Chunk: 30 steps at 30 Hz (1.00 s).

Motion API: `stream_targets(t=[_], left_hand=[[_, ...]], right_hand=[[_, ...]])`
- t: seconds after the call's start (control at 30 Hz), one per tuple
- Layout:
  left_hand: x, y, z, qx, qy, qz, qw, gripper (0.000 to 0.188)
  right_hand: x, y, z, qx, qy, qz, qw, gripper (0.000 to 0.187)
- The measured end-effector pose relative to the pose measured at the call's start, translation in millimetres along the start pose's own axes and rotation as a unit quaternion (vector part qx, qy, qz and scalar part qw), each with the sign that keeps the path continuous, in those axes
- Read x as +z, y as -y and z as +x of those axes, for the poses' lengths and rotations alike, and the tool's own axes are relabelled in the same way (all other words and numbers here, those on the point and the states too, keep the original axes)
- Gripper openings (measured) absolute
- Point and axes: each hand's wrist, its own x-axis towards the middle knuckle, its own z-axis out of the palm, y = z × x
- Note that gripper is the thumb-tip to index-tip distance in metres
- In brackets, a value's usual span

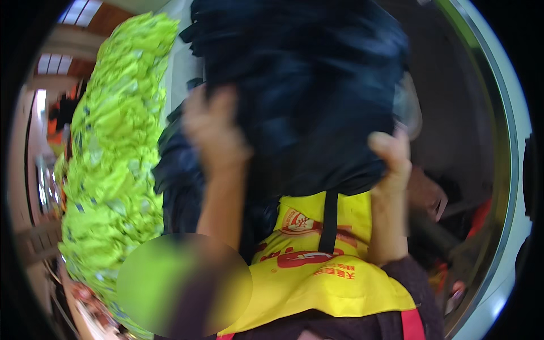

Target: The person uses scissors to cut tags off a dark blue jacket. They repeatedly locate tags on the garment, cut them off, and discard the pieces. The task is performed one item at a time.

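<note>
A thick bundle of dark navy cloth [317,102] is up in front of me, blurred by motion. My right hand [394,153] grips its lower right edge, the thumb showing and the other fingers partly hidden. Against the bundle's left side is my left hand [218,127], its fingers too smeared to show whether they hold the cloth. More dark cloth [184,187] lies below and to the left of that hand. I cannot make out what kind of garment the cloth is.
A long heap of bright yellow-green garments [116,147] runs along the left side. The yellow apron [334,289] I wear is right below the bundle. A pale curved edge with a metal strip [498,107] bounds the right side, beside a dark surface [447,73].
</note>
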Motion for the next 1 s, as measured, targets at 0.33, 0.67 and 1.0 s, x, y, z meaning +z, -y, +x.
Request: stream_targets(t=[0.33,0.67,1.0], left_hand=[[133,220,-36,0.123,0.247,0.153,0.949,0.030],[38,93,-80,0.133,0.367,0.007,0.921,0.035],[-50,78,-154,0.297,0.594,0.133,0.736,0.028]], right_hand=[[-235,-112,30,0.044,-0.326,-0.323,0.887,0.057],[-187,-38,2,0.008,-0.322,-0.551,0.770,0.030],[-103,-1,-58,0.029,-0.276,-0.204,0.939,0.025]])
